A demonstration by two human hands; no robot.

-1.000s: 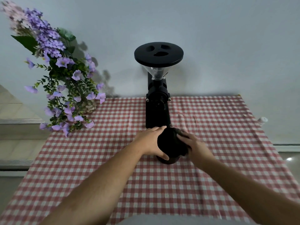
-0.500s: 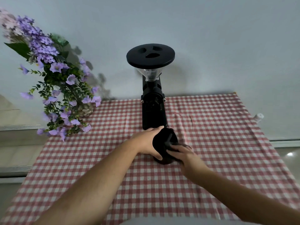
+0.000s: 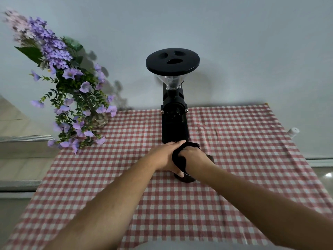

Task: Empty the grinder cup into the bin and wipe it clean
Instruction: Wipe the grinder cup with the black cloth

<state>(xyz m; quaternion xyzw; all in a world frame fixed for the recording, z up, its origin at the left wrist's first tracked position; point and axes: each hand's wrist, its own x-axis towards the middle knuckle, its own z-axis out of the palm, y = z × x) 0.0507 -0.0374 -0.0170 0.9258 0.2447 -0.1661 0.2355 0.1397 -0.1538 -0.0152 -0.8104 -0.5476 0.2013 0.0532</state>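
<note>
A black grinder cup (image 3: pixel 185 178) stands on the red-and-white checked tablecloth (image 3: pixel 234 159), just in front of the black coffee grinder (image 3: pixel 174 112). My left hand (image 3: pixel 165 157) wraps around the cup's left side and holds it. My right hand (image 3: pixel 193 156) presses a black cloth (image 3: pixel 178 159) down into the cup's mouth. The cloth bulges over the rim between my two hands. The cup's inside is hidden. No bin is in view.
A vase of purple flowers (image 3: pixel 72 98) leans over the table's back left corner. A small white bottle (image 3: pixel 293 131) stands off the table's right edge. A grey wall runs behind the grinder, and tiled steps lie to the left.
My right hand has pushed forward and down over the cup's mouth with the cloth. The left hand has kept its hold on the cup. The head camera has shifted a little.
</note>
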